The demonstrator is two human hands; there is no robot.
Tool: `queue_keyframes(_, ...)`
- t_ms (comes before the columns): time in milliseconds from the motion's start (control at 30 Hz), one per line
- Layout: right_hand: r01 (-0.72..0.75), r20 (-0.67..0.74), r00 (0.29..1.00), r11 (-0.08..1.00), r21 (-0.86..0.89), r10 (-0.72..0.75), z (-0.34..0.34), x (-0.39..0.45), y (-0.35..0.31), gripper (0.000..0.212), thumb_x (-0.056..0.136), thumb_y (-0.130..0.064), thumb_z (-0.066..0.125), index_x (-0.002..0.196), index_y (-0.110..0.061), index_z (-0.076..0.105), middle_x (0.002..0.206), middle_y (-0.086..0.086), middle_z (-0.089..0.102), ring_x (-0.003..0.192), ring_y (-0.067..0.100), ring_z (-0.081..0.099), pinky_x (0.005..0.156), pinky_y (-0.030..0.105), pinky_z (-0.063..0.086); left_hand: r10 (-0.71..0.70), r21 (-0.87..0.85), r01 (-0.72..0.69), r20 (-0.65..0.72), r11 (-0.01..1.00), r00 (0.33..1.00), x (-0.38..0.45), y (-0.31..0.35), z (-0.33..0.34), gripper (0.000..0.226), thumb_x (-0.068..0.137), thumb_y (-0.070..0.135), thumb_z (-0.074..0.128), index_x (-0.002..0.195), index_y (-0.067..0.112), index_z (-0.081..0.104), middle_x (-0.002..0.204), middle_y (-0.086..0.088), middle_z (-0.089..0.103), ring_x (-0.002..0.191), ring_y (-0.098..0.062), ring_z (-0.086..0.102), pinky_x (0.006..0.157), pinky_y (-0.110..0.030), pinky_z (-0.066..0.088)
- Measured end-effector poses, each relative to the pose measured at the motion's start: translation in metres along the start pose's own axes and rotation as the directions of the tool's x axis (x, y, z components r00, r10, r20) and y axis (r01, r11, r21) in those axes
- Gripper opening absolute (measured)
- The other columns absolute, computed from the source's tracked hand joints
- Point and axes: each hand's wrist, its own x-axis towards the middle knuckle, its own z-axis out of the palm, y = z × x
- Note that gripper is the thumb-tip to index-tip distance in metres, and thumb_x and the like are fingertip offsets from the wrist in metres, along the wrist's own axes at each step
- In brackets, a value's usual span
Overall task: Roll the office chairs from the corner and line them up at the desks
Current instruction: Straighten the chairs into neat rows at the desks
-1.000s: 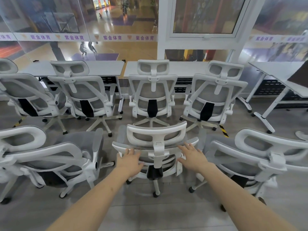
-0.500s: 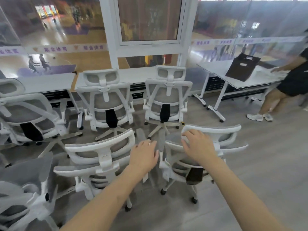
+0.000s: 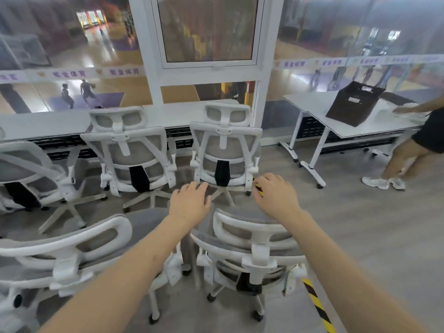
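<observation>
Far left, a white-framed grey mesh office chair [image 3: 28, 174] stands at the long white desk [image 3: 48, 123] under the window; two more, a second parked chair [image 3: 129, 152] and a third parked chair [image 3: 225, 150], stand in line beside it, backs to the camera. Judged partly done: a near-left white mesh chair [image 3: 72, 248] and a near-centre white mesh chair [image 3: 254, 246] stand behind the row, not yet placed. The left hand [image 3: 191, 203] hovers, fingers loose, gripping nothing, above the gap between the two near chairs. The right hand [image 3: 276, 195] hangs likewise relaxed, above and just beyond the near-centre chair's headrest, no contact visible. The white side desk [image 3: 360, 126] at right has no chair.
</observation>
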Motion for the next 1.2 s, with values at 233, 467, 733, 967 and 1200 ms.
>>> queue_keyframes(233,-0.008,0.111,0.994,1.0,-0.007,0.008,0.037,0.111,0.038,0.032,0.103,-0.04,0.047,0.124,-0.025,0.065,0.127,-0.001,0.062,0.118,0.026,0.057,0.089,0.039,0.044,-0.021,0.01,0.021,0.003,1.0,1.0,0.123,0.003,0.018,0.047,0.104,0.043,0.038,0.146,0.024,0.048,0.14,-0.003,0.057,0.125,-0.028,0.056,0.1,-0.047,0.046)
queue_keyframes(467,-0.058,0.19,0.98,0.998,0.022,0.053,0.079,0.213,0.074,0.034,0.103,-0.04,0.046,0.128,-0.026,0.065,0.128,-0.001,0.062,0.121,0.025,0.055,0.091,0.039,0.044,-0.003,0.031,0.001,0.053,1.0,0.999,0.249,0.001,0.033,0.049,0.105,0.041,0.039,0.15,0.02,0.042,0.144,-0.006,0.055,0.129,-0.029,0.053,0.101,-0.048,0.045)
queue_keyframes(733,0.023,0.257,0.966,0.998,0.053,-0.036,0.138,0.332,0.112,0.033,0.103,-0.039,0.044,0.119,-0.021,0.066,0.118,0.002,0.064,0.114,0.027,0.058,0.087,0.04,0.05,-0.095,0.047,0.09,0.114,0.995,0.989,0.373,0.001,0.07,0.048,0.104,0.041,0.041,0.147,0.02,0.045,0.142,-0.008,0.054,0.13,-0.03,0.052,0.102,-0.05,0.047)
queue_keyframes(967,0.061,0.391,0.916,0.994,0.087,-0.091,0.212,0.425,0.135,0.038,0.101,-0.037,0.046,0.135,-0.022,0.055,0.137,0.005,0.055,0.124,0.03,0.053,0.097,0.045,0.044,-0.197,0.057,0.19,0.166,0.98,0.966,0.467,-0.017,0.119,0.056,0.101,0.046,0.042,0.153,0.023,0.038,0.142,-0.005,0.051,0.134,-0.029,0.047,0.104,-0.052,0.044)
queue_keyframes(1200,0.034,0.396,0.917,0.998,0.047,-0.05,0.276,0.504,0.145,0.073,0.101,-0.037,0.048,0.163,-0.026,0.01,0.172,0.012,-0.005,0.157,0.036,0.001,0.121,0.056,0.024,-0.145,0.112,0.127,0.174,0.986,0.974,0.575,-0.058,0.14,0.073,0.101,0.038,0.047,0.164,0.024,0.012,0.172,-0.009,0.009,0.157,-0.032,0.012,0.118,-0.061,0.029)
